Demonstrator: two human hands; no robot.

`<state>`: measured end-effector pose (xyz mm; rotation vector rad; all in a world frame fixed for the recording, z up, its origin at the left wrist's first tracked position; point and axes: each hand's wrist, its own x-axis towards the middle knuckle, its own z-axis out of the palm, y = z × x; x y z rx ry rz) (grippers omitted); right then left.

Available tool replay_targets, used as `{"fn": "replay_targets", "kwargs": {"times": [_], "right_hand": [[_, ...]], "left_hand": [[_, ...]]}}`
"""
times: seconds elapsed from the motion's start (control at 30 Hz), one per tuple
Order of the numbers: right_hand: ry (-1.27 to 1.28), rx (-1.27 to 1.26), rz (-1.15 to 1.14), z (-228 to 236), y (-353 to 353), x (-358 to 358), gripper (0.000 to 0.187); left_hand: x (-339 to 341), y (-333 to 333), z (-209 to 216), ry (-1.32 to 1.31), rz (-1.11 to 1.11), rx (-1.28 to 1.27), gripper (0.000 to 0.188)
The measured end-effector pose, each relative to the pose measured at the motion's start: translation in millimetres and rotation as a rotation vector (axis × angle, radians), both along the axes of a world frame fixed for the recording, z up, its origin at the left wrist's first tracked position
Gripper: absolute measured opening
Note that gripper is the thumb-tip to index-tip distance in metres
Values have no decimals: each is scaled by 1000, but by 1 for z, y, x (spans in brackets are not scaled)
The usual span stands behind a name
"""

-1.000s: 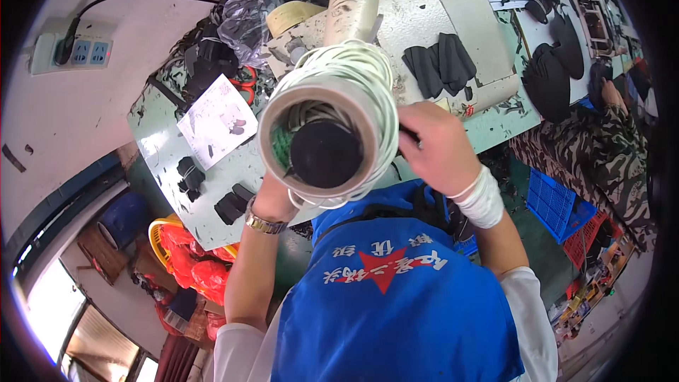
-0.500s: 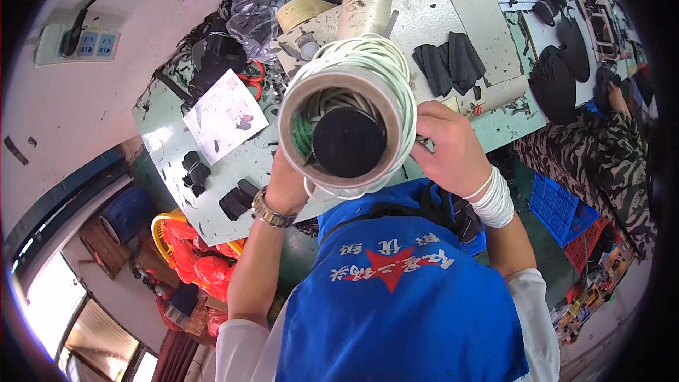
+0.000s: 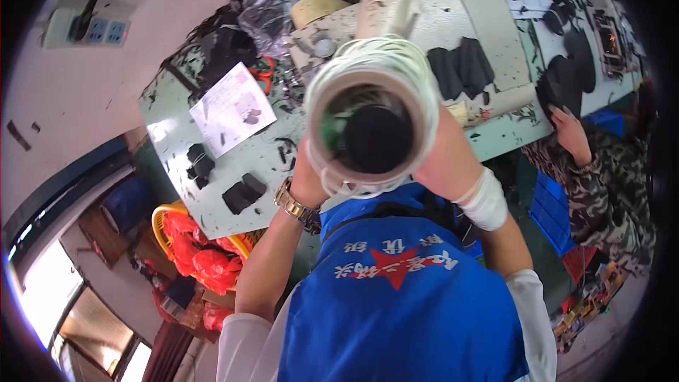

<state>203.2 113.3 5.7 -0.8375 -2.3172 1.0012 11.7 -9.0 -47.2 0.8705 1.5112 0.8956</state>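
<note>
Clock directions run from the round tube end (image 3: 316, 127), which faces up at the centre with pale cord (image 3: 422, 71) looped thickly around it and a black round thing (image 3: 380, 140) inside its mouth. A pale arm (image 3: 385, 3) lies behind it at 12 o'clock. At 2 o'clock dark fabric pieces (image 3: 461, 71) lie on the machine body (image 3: 442, 18); at 10 o'clock are orange-red scissors (image 3: 266, 74), with a clear plastic bag (image 3: 272, 18) nearer 11. A printed sheet (image 3: 230, 110) lies at 9 on the table (image 3: 212, 223), and a black bundle (image 3: 244, 193) at 8. Farther out at 8 stands a yellow basket (image 3: 161, 230) of red bags (image 3: 216, 269); a blue crate (image 3: 552, 205) sits at 4. Near 3 o'clock a co-worker's hand (image 3: 571, 138) is at a black piece (image 3: 562, 85).

The tube and cord stand in the way of both hands' fingers. The left hand (image 3: 308, 178) is at 8 o'clock, close against the rim (a metal watch (image 3: 293, 203) on its wrist). The right hand (image 3: 453, 155), white bands (image 3: 486, 201) around its wrist, is between 3 and 4, beside the cord. Whether either is spread or pinching anything, I cannot tell.
</note>
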Motion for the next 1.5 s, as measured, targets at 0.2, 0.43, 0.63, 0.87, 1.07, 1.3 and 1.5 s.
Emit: {"fn": "replay_targets", "kwargs": {"times": [0.2, 0.43, 0.63, 0.87, 1.07, 1.3, 1.5], "right_hand": [[-81, 17, -277, 11, 16, 28, 27], [-130, 488, -404, -35, 41, 38, 17], [-143, 573, -344, -9, 34, 39, 18], [-125, 125, -30, -11, -7, 4, 38], [-101, -62, -102, -3, 3, 30, 10], [-90, 154, 27, -15, 0, 4, 14], [-36, -283, -123, 5, 0, 26, 13]], "left_hand": [[19, -6, 54, -270, 99, -326, 28], [38, -57, 77, -327, -316, -138, 24], [17, -31, 57, -153, -35, -500, 24], [-27, -5, -24, 234, -142, -225, 26], [-11, -1, 20, -480, 140, -261, 23], [-25, -20, -51, 102, -200, -223, 26], [-12, -2, 25, -497, 215, -342, 17]]}}
